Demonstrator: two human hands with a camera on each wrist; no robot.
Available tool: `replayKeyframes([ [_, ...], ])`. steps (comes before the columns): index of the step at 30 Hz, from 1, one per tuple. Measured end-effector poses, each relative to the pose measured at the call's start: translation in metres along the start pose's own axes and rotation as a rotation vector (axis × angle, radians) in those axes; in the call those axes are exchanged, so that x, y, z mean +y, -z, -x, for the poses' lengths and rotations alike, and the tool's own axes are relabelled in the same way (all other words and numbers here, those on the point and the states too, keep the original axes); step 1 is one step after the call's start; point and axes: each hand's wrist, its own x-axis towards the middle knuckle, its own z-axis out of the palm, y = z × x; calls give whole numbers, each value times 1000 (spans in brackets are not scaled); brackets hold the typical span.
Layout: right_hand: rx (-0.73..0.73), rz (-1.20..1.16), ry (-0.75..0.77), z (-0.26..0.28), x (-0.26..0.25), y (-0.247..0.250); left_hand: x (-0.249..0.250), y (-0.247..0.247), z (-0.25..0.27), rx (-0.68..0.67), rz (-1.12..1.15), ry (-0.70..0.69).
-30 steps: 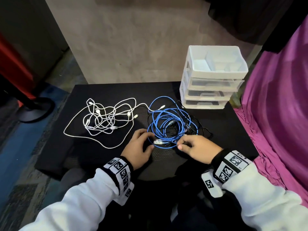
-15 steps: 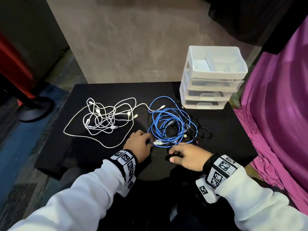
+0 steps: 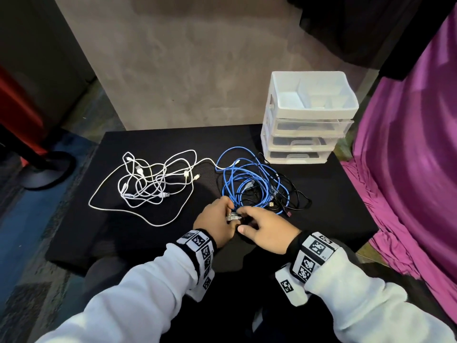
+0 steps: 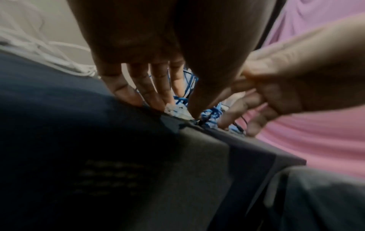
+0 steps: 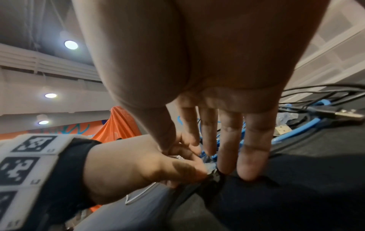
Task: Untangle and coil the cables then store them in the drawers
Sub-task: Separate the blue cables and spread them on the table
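Black, matte and faintly woven, the table (image 3: 153,243) stands against a mottled grey plaster wall (image 3: 185,70), with a fall of glossy magenta cloth (image 3: 408,169) draped along its right side. Three groups of cable lie on the table: a thin, smooth white cable tangle (image 3: 148,184) spread in loose loops to the left, a thicker blue cable bundle (image 3: 249,181) wound in rough overlapping rings in the middle, and slim black cables (image 3: 294,191) threaded through and trailing out of the blue rings to the right. How many separate white leads there are cannot be counted, though several small plugs show among them. At the table's far right corner stands a drawer unit (image 3: 306,120) of milky translucent plastic, boxy with rounded rims; it has three shut drawers stacked under an open top tray split by partitions. Both hands meet at the near edge of the blue bundle. The left hand (image 3: 216,222) has its thumb and fingers curled around a clear plastic plug (image 3: 232,217) at the end of the blue cable, pinching it. The right hand (image 3: 265,231) rests just beside it with fingers mostly straight, fingertips (image 5: 250,168) pressing down on the table and the cable there; it grips nothing that can be made out. Each wrist wears one black band set with square black-and-white markers, over pale grey sleeves (image 3: 138,300).
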Motion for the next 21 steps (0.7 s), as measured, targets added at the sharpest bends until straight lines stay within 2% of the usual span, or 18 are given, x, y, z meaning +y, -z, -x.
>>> replayKeyframes([
  [4,10,-21,11,-5,-7,-1,4,5,-2,-39,-91,21],
  [9,-33,-18,27,-10,-6,1,7,23,12,2,-111,-93],
  [12,17,87,10,-14,4,2,19,46,24,69,122,-137],
  [15,75,196,-35,-17,17,10,34,93,29,116,537,2],
  [16,110,203,-37,-17,21,15,34,110,29,154,597,37],
  [18,180,176,-7,-17,24,28,22,133,27,191,488,53],
  [20,198,184,17,-15,18,38,8,139,26,174,131,4],
  [21,189,219,22,-15,13,41,7,136,27,173,-40,-69],
])
